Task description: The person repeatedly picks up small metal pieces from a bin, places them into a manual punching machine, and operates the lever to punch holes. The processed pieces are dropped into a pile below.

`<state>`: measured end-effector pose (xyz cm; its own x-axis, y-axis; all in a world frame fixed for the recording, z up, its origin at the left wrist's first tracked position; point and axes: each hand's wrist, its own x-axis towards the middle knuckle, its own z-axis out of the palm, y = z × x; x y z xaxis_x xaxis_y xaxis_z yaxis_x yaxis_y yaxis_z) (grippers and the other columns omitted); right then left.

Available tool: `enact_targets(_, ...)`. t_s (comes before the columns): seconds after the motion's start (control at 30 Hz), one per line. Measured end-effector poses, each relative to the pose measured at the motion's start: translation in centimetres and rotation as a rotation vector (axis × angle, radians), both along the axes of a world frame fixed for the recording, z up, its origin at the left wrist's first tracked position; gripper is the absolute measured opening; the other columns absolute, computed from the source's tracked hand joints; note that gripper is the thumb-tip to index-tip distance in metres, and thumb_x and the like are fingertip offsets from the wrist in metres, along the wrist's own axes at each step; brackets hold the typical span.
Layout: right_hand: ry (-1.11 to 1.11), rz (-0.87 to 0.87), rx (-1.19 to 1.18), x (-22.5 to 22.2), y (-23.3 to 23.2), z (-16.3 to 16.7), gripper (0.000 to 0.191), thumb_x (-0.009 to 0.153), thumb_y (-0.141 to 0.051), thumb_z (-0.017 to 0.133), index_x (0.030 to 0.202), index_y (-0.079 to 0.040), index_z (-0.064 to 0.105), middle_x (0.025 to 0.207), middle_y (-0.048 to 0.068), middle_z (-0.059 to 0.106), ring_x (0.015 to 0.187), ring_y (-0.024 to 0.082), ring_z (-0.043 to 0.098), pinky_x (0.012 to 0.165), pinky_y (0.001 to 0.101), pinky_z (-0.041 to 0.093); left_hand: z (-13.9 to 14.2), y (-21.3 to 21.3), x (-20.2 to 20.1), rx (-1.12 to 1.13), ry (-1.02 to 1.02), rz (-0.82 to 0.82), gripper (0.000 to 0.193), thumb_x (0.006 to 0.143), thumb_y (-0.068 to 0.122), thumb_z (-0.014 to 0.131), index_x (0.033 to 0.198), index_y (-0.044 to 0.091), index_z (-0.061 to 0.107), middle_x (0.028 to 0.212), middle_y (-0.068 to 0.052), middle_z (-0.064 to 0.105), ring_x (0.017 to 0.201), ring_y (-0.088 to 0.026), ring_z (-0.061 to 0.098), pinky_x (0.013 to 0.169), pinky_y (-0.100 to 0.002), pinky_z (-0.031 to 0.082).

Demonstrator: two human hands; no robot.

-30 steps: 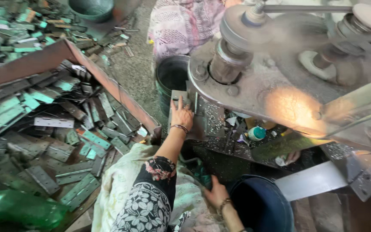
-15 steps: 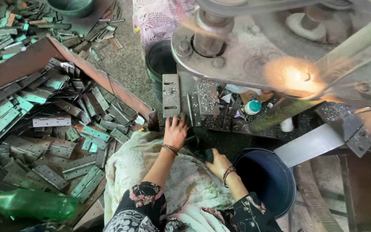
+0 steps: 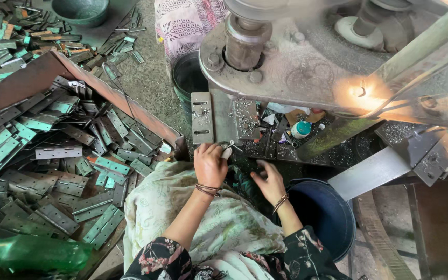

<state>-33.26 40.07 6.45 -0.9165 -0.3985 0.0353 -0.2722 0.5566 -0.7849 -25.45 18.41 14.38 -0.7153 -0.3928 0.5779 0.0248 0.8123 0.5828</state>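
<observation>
My left hand [image 3: 210, 164] is curled at the near edge of the press bed, just below a grey metal hinge plate [image 3: 202, 117] that lies flat under the big machine head [image 3: 296, 57]. Its fingers close round a small pale piece [image 3: 226, 152]. My right hand [image 3: 269, 181] rests lower, fingers bent, over dark metal pieces near my lap; whether it holds anything is hidden. A pale floral cloth [image 3: 182, 212] covers my knees.
A rusty tray [image 3: 130, 106] at left holds a heap of several grey and green hinges [image 3: 53, 153]. A dark bucket [image 3: 190, 78] stands behind the plate, a blue bucket [image 3: 320, 215] by my right arm. A green bottle [image 3: 32, 253] lies bottom left. A lamp glows at right [image 3: 361, 93].
My left hand has drawn back from the hinge plate to the bed's near edge. My right hand has come up from beside the blue bucket toward the middle.
</observation>
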Motion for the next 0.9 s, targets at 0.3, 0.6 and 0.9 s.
enact_targets(0.3,-0.203,-0.051,-0.763,-4.2,-2.5,1.7,0.027,0.09,-0.003,0.077,0.116,-0.002,0.07,0.11,0.003,0.072,0.101,0.011,0.067,0.09,0.0244,0.054,-2.7,-2.3,-5.8,1.064,0.065,-0.434,0.033,0.083,-0.004,0.06,0.11,0.002,0.079,0.104,-0.014,0.079,0.094,-0.019,0.072,0.086,-0.028,0.056)
enact_targets(0.6,0.678,0.146,0.25,-2.8,-8.6,2.1,0.048,0.069,0.004,0.074,0.115,-0.007,0.065,0.114,0.012,0.062,0.11,0.037,0.058,0.097,0.0458,0.05,-0.9,-4.3,-4.3,-0.181,-0.369,0.125,0.044,0.085,0.026,0.072,0.125,0.008,0.068,0.146,-0.008,0.059,0.135,-0.034,0.046,0.108,-0.054,0.038)
enact_targets(0.9,0.508,0.204,0.266,1.1,-7.6,2.9,0.072,0.073,-0.003,0.073,0.142,-0.004,0.051,0.137,0.019,0.054,0.125,0.04,0.049,0.108,0.047,0.042,-4.3,-1.5,-3.8,-0.415,-0.702,-0.049,0.04,0.095,0.04,0.061,0.124,0.013,0.07,0.144,-0.005,0.054,0.15,-0.036,0.026,0.115,-0.077,0.013)
